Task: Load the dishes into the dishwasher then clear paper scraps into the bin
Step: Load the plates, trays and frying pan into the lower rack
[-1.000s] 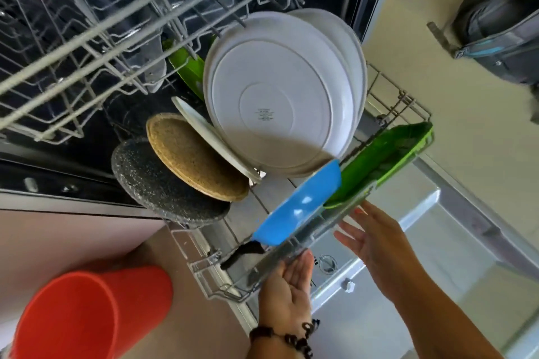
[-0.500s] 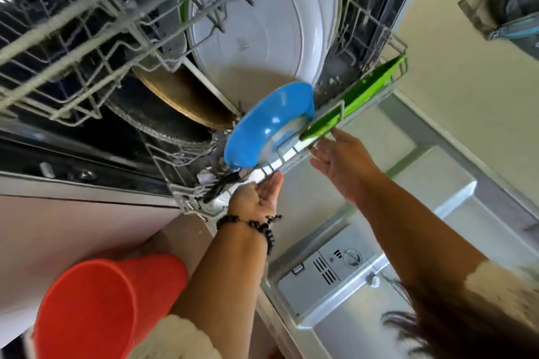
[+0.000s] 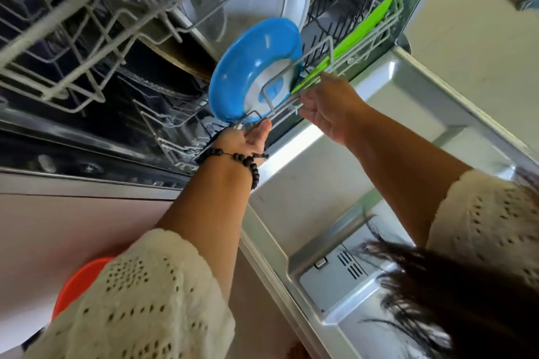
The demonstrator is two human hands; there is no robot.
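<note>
Both hands, left (image 3: 251, 137) and right (image 3: 326, 102), fingers straight, now pushing loaded rack (image 3: 294, 109) farther in; dishes nearly stowed.

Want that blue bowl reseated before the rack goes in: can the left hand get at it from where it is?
Probably yes. The left hand sits at the lower rack's front rail, just below the blue bowl; only thin rack wires cross the bowl's near face.
</note>
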